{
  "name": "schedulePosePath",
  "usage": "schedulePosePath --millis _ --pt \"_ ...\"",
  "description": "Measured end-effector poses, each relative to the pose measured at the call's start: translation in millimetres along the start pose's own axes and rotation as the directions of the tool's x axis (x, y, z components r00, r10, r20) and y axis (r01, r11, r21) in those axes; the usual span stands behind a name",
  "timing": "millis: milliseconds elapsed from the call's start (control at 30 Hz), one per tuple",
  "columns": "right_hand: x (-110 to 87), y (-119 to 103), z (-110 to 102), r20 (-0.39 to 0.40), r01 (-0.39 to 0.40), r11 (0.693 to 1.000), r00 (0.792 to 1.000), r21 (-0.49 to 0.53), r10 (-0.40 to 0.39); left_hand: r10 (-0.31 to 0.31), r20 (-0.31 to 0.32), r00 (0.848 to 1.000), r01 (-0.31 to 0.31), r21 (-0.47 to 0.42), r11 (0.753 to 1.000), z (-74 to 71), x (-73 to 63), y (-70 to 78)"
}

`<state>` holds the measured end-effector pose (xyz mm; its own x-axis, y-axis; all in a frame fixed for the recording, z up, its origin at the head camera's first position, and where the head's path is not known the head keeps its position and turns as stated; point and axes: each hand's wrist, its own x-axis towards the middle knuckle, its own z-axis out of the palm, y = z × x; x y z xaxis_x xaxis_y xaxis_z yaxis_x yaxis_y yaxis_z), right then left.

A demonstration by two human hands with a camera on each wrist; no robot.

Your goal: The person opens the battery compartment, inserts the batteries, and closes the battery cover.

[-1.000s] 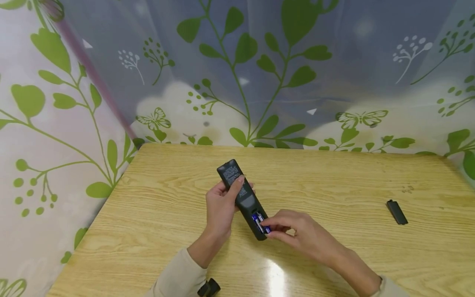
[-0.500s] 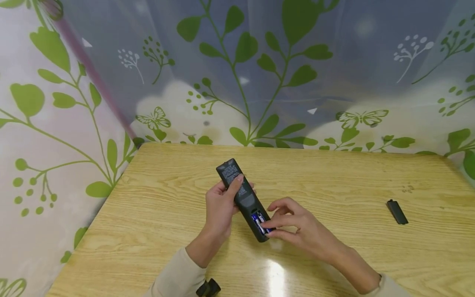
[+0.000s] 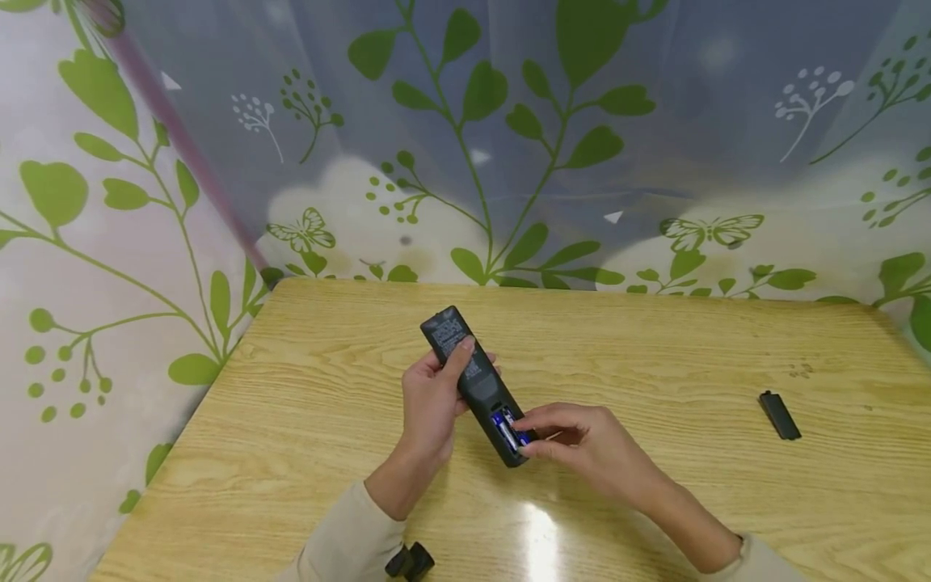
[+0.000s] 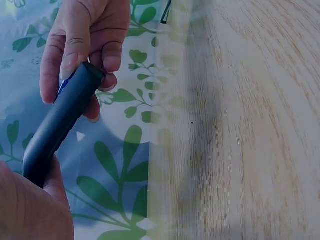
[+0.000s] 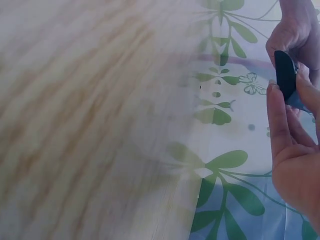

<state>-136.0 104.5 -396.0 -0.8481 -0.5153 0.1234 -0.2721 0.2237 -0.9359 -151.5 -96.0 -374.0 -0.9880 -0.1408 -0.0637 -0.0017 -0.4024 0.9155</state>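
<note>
A black remote control is tilted over the table, its back facing up and its battery compartment uncovered at the near end. My left hand grips its upper half, thumb across the printed label. Two blue-and-silver batteries show in the compartment. With thumb and forefinger, my right hand pinches at the right-hand battery, partly hiding it. In the left wrist view the remote's edge is seen side-on, the right fingers around its end. The right wrist view catches only the remote's end between fingers.
The black battery cover lies on the wooden table to the right. A small black object sits beside the left sleeve. Behind the table's far edge hangs a leaf-patterned curtain.
The right fingers have shifted slightly at the battery; the forefinger lifted and came back down. The remote has moved up a little in the left hand's grip. The cover has stayed put.
</note>
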Motion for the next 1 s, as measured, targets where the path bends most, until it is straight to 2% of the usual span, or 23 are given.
schedulePosePath --millis 167,333,667,867,1000 --pt "3.0 0.3 1.8 -0.048 -0.099 0.994 0.994 0.040 0.101 0.038 -0.008 0.999 -0.038 -0.003 0.999 1.8 0.1 0.7" --pt "5.7 4.7 1.5 -0.056 -0.145 0.987 0.987 0.075 0.149 0.077 0.024 0.997 -0.077 0.020 0.997 5.9 0.5 3.5" --pt "10.6 5.8 0.3 -0.045 -0.169 0.975 0.983 0.146 0.177 0.108 0.021 0.994 -0.108 0.037 0.993 5.2 3.2 5.5" --pt "11.6 5.2 2.9 -0.081 -0.182 0.973 0.978 0.140 0.195 0.117 0.011 0.993 -0.117 0.025 0.993 4.7 3.3 5.4" --pt "13.2 4.9 5.7 -0.112 -0.212 0.965 0.967 0.156 0.230 0.116 0.001 0.993 -0.116 0.023 0.993 4.8 4.3 3.8"
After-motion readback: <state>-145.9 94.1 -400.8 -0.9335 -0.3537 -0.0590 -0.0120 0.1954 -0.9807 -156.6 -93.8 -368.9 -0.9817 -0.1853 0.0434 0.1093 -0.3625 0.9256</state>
